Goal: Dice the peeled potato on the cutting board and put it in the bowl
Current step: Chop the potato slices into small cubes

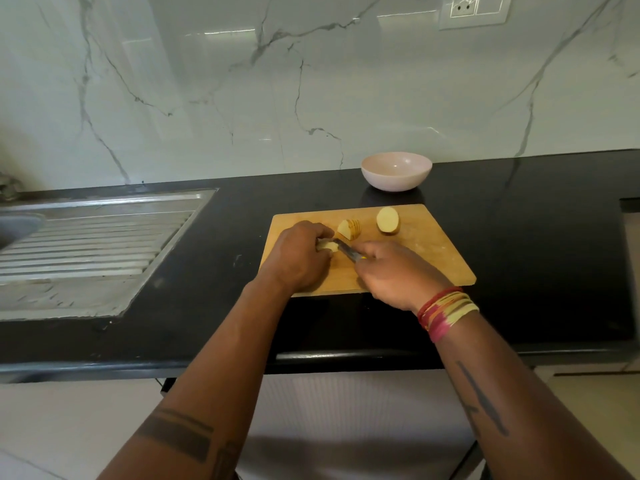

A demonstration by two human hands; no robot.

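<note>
A wooden cutting board (426,258) lies on the black counter. My left hand (299,258) curls over a pale potato piece (327,244) near the board's left side and holds it down. My right hand (398,275) grips a knife (346,251) whose blade lies against that piece. A sliced potato piece (349,229) sits just behind, its cuts fanned. A potato half (388,220) rests further right, cut face showing. The pale pink bowl (396,171) stands behind the board with nothing visible inside.
A steel sink drainboard (90,247) fills the counter's left part. The black counter (536,237) runs right of the board to a raised edge. A marble wall with a socket (472,10) rises behind the bowl.
</note>
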